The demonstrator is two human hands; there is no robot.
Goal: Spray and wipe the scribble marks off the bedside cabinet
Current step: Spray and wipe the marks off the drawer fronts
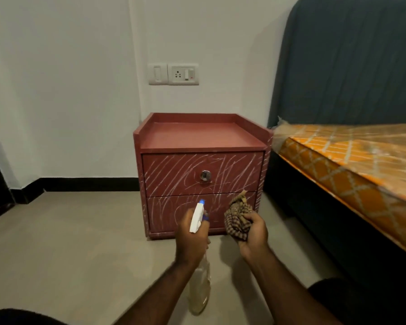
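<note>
Nearest the camera, above the floor (80, 242), the left grip (190, 240) is wrapped round a spray bottle (199, 292), its nozzle toward the bedside cabinet (197, 137). The right grip (253, 233) clutches a bunched checked cloth (237, 219). Both partly hide the lower drawer (169, 214). White scribble marks (174, 174) cover the drawer fronts. Open floor lies to the left, and the bed (352, 165) crowds the cabinet's right side.

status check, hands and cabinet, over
Left hand grips spray bottle, nozzle toward lower drawer. Right hand holds bunched cloth. Cabinet fronts covered in scribble marks. Path clear.
</note>
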